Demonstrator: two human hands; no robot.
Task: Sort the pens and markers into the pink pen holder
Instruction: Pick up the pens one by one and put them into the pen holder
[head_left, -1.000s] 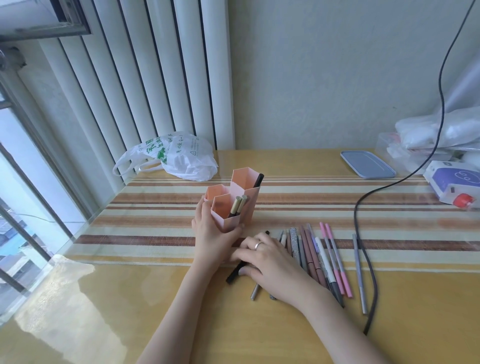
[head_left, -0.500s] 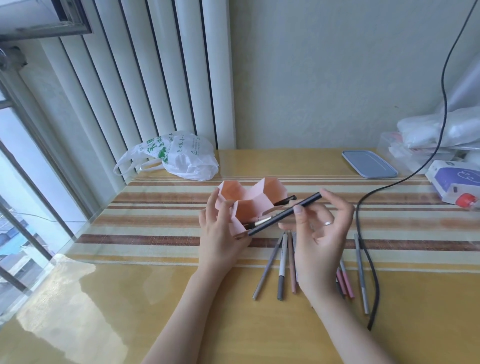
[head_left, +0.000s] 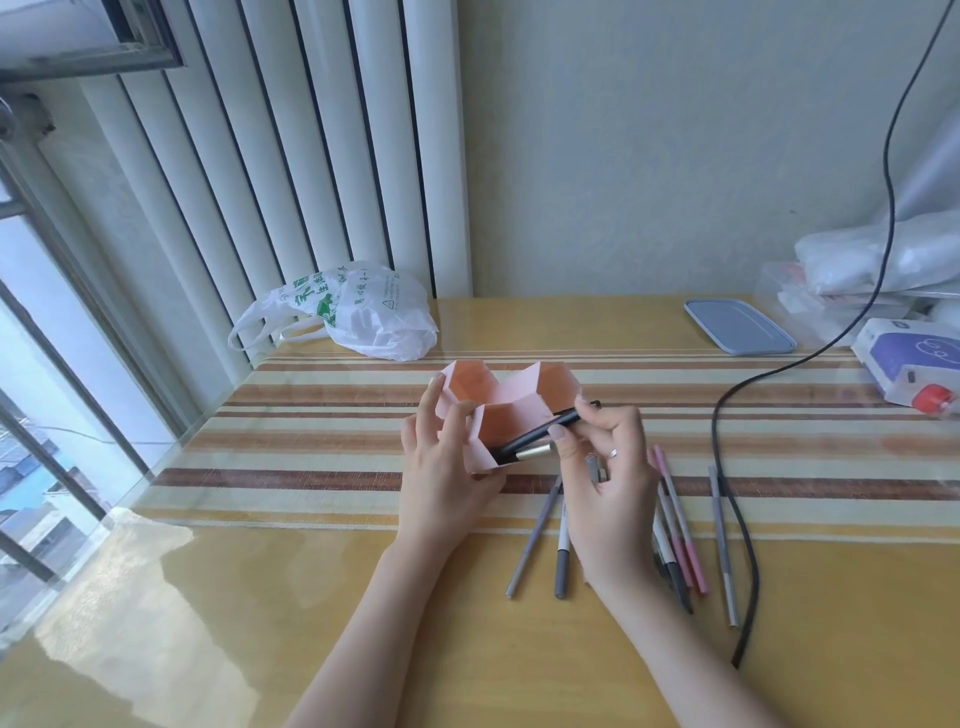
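Observation:
The pink pen holder (head_left: 511, 392), made of hexagonal compartments, is tilted so its openings face me. My left hand (head_left: 441, 467) grips its near left side. My right hand (head_left: 602, 467) pinches a black pen (head_left: 540, 430) whose tip is inside the nearest compartment, beside a gold-capped pen (head_left: 535, 452) lying there. Several pens and markers lie on the table: two grey ones (head_left: 535, 535) left of my right wrist, pink and grey ones (head_left: 680, 525) to its right. Some are hidden under my right hand.
A black cable (head_left: 727, 499) runs down the table's right side next to a grey pen (head_left: 722, 545). A white plastic bag (head_left: 358, 312) sits at the back left, a grey-blue lid (head_left: 737, 325) and a purple-white box (head_left: 914, 358) at the back right.
My right hand picked a black pen off the table and has pushed its tip into the nearest compartment. My left hand tipped the holder from upright toward me.

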